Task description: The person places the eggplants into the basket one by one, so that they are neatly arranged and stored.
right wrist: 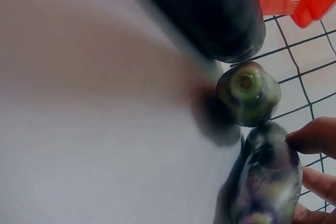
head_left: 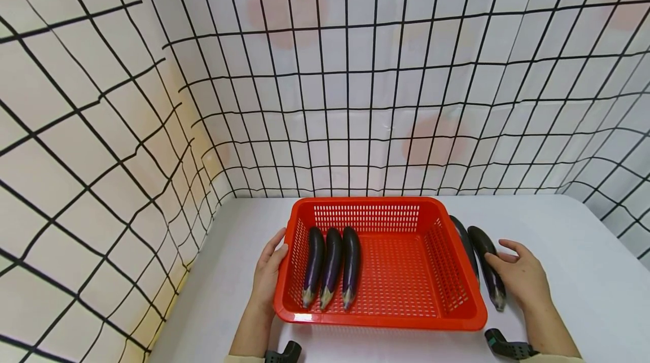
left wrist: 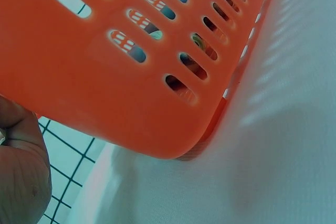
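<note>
A red plastic basket (head_left: 381, 320) with slotted sides stands in front of me in the head view. Three dark purple eggplants (head_left: 331, 267) lie side by side in its left part, stem ends towards me. My left hand (head_left: 266, 275) grips the basket's left rim; in the left wrist view part of that hand (left wrist: 21, 166) shows at the basket edge. Right of the basket, my right hand (head_left: 525, 275) touches an eggplant (head_left: 490, 278) from its right side, fingertips on its skin. Another eggplant (head_left: 461, 241) lies between that one and the basket, partly hidden by the rim.
Everything rests on a white table (head_left: 218, 295). A white wall covering with black grid lines (head_left: 355, 92) rises behind and at the sides. Black wrist devices (head_left: 508, 346) sit on both wrists. In the right wrist view, a green stem end (right wrist: 247, 85) shows between dark eggplant bodies.
</note>
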Demonstrator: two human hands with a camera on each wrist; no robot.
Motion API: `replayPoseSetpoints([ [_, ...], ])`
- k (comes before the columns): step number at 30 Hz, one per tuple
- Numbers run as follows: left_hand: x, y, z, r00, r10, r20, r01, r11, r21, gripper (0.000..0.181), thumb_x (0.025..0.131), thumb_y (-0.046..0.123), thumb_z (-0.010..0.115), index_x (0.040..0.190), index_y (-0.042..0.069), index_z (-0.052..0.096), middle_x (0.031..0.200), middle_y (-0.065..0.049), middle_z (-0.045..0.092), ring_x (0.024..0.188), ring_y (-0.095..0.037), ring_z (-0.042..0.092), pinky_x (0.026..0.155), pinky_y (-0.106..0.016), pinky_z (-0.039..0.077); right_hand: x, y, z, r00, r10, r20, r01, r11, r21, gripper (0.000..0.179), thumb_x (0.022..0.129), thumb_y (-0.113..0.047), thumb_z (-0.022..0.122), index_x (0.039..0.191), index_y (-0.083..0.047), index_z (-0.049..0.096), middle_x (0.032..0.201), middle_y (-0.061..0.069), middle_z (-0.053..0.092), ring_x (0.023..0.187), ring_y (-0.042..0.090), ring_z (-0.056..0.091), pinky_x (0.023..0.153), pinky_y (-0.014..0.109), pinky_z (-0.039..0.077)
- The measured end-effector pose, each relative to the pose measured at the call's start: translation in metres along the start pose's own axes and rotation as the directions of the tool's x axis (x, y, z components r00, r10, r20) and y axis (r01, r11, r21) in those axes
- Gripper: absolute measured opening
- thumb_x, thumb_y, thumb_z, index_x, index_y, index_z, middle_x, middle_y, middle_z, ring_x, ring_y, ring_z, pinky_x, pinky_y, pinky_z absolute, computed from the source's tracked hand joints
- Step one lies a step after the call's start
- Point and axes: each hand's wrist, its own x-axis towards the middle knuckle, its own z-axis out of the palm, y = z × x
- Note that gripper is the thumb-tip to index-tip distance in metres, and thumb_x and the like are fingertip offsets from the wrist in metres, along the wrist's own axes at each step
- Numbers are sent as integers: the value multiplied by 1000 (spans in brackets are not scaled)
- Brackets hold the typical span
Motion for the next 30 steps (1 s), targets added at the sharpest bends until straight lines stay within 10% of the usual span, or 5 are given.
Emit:
replayPoseSetpoints([
  [15,5,-8,-5,1000,-10,-8,10,1000,-17,43,97,27,47,139,27,39,136,-12,46,119,-40,46,88,-49,44,-1,-2,-6,998,65,-12,-62,980,188,74,86,-41,60,141,-1,31,125,32,48,71,6,58,55,21,51],
  [19,9,-15,-8,1000,3,-16,-3,1000,-17,43,94,32,51,137,29,42,134,-10,48,117,-38,49,87,-47,46,-3,-7,-11,996,89,-4,-84,957,278,75,85,-38,64,142,-2,30,102,15,63,66,1,58,56,21,51],
  [24,9,-15,-9,1000,4,-14,-4,1000,-17,44,94,33,51,137,29,42,134,-10,48,117,-38,49,87,-47,46,-1,-8,-17,991,129,31,-128,875,467,76,81,-33,70,143,-9,32,77,-16,60,64,5,61,55,21,52],
  [30,9,-15,-9,1000,9,-11,-9,1000,-11,48,94,32,50,140,26,38,134,-10,48,118,-39,48,87,-48,46,-5,-14,-24,992,104,76,-128,746,653,61,78,-26,75,130,-18,44,72,-13,64,63,5,61,54,21,53],
])
